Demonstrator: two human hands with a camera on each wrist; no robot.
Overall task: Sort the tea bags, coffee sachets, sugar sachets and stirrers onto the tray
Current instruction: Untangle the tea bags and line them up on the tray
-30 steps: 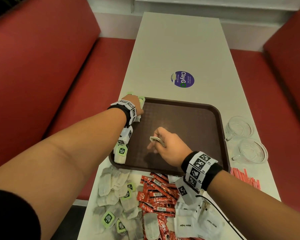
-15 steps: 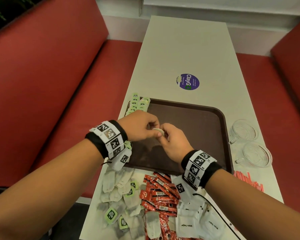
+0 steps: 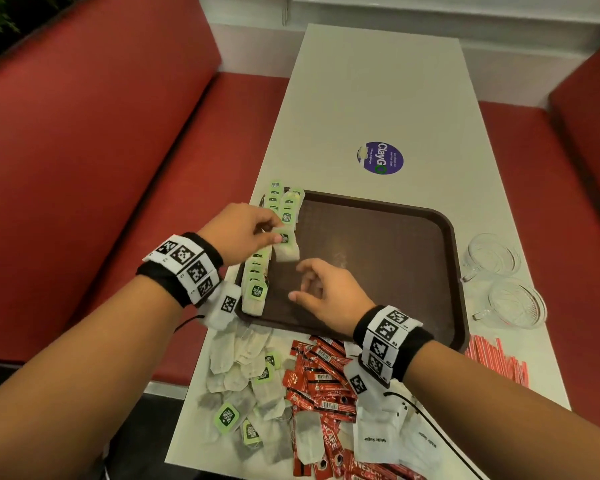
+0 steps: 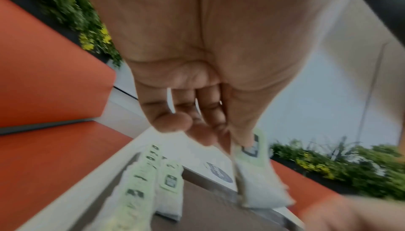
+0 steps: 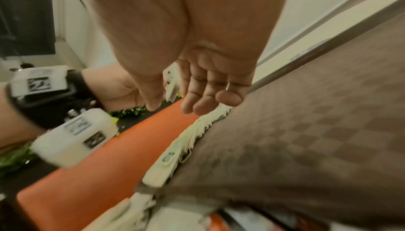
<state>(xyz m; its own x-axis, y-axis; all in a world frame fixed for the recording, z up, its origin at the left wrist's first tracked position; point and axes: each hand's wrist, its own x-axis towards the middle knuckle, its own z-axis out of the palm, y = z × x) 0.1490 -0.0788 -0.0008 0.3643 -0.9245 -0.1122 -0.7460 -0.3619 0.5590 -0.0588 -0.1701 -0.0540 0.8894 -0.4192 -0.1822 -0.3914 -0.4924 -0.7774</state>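
Observation:
My left hand (image 3: 272, 237) pinches a tea bag (image 3: 286, 249) by its green tag, just above the row of tea bags (image 3: 255, 289) lined along the left edge of the brown tray (image 3: 395, 244). The left wrist view shows that tea bag (image 4: 256, 176) hanging from my fingers (image 4: 203, 131) over the row (image 4: 140, 182). My right hand (image 3: 300, 282) hovers over the tray's near left part with relaxed fingers and holds nothing. In the right wrist view its fingers (image 5: 197, 103) are loose above the tray (image 5: 306, 131).
Near me on the white table lie loose tea bags (image 3: 243, 379), red coffee sachets (image 3: 321, 372) and white sugar sachets (image 3: 378, 441). Red-striped stirrers (image 3: 496, 362) lie right of the tray's near corner. Two glass cups (image 3: 492, 254) stand right of the tray. Red benches flank the table.
Half a second ago both hands met on the tea bag over the tray. The right hand has let go; the left has carried the bag left, toward the row.

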